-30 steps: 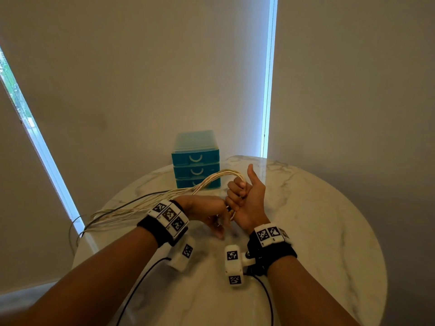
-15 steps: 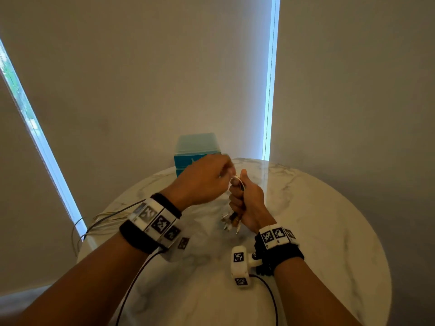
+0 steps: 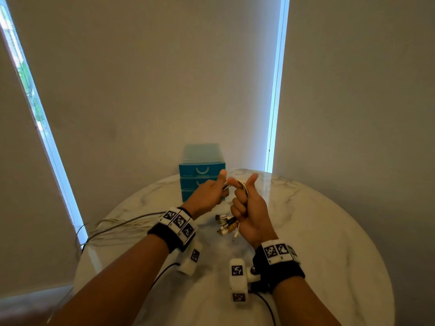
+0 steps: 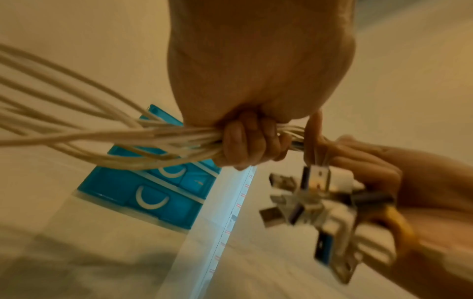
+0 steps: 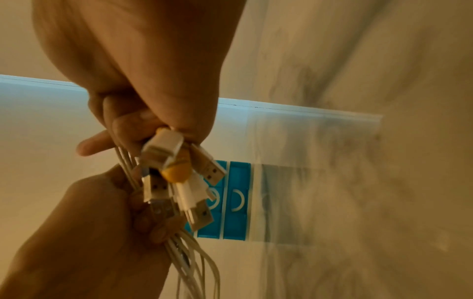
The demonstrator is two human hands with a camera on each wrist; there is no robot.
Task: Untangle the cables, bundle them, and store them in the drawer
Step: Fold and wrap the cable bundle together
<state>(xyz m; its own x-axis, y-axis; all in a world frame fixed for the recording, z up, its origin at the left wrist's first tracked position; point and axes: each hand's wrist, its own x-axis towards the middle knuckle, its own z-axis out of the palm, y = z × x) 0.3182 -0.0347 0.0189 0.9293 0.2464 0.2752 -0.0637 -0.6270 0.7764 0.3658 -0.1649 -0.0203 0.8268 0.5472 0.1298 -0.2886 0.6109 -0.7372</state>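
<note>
On the table (image 3: pixel 329 231) filling the lower frame, with the drawers (image 3: pixel 202 170) at centre, your left hand (image 3: pixel 207 196) and right hand (image 3: pixel 249 208) both clench the cables (image 4: pixel 102 141) just below centre, plugs (image 3: pixel 227 225) hanging under your right fist.

Since a second ago the left hand (image 3: pixel 208 196) has risen from low beside the right hand (image 3: pixel 250 209) to the centre of the frame, level with it, fist round the cables (image 3: pixel 235 184). The wide cable loop arching over both hands has shrunk to a short bridge between them, and the plug ends (image 3: pixel 227 225) now hang below the right fist
</note>
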